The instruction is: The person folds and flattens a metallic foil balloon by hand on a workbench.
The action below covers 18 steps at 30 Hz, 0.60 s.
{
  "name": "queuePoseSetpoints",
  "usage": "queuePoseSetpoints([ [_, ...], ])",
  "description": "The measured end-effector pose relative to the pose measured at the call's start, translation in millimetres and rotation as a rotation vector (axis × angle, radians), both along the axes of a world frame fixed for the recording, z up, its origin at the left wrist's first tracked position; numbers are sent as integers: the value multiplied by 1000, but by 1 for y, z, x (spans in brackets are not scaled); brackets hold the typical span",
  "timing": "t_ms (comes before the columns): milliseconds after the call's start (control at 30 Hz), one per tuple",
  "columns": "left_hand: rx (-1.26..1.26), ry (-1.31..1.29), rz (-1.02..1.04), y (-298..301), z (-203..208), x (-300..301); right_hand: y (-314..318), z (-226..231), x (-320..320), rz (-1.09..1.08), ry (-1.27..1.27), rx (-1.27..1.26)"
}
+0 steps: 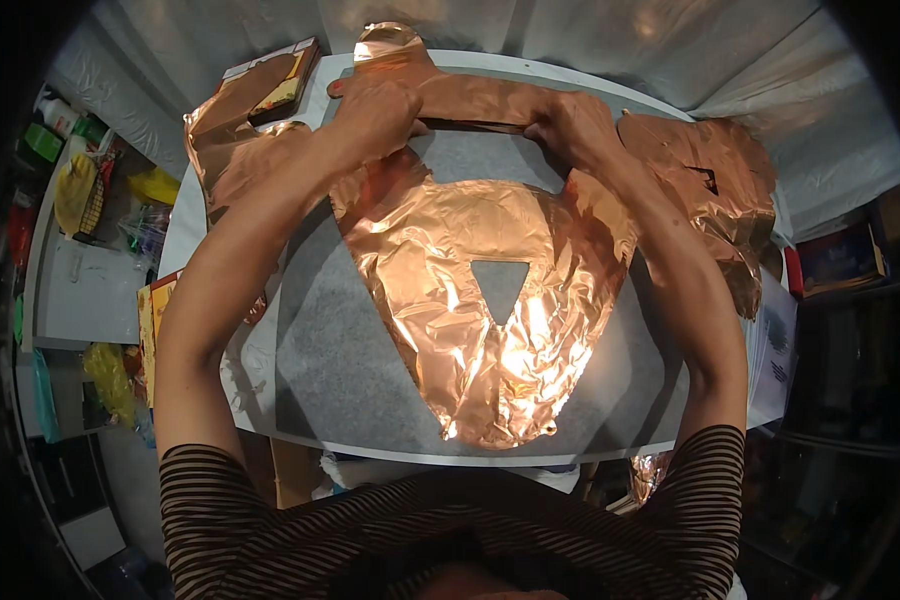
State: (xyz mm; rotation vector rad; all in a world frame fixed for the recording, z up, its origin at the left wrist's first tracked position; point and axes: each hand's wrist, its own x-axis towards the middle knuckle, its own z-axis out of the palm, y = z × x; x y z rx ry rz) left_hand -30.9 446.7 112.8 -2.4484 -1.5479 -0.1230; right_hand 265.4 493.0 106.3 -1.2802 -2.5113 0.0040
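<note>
Copper foil sheet (470,290), top edge hidden under left hand (375,110), right hand (575,128)

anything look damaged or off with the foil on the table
The big copper foil sheet under both hands is heavily creased, and a neat triangular hole shows the grey paper beneath. More crumpled foil scraps lie at the right. Nothing looks spilled.

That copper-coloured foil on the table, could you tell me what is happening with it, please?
A person in a striped top presses both hands, left hand and right hand, on the top edge of a large crinkled copper foil sheet. It lies on a grey mat and has a triangular hole cut in its middle. More foil pieces lie at either side of the white table.
</note>
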Motion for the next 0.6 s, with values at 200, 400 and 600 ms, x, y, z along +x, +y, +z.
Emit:
queuePoseSetpoints([
  [200, -189, -286, -80, -7, 40, 66, 29, -2, 14, 84, 22, -146],
  [400, -149, -376, -83, 25, 14, 74, 35, 7, 4, 149, -12, -173],
  [600, -286, -438, 7, 26, 21, 80, 42, 6, 10, 75, 48, -273],
])
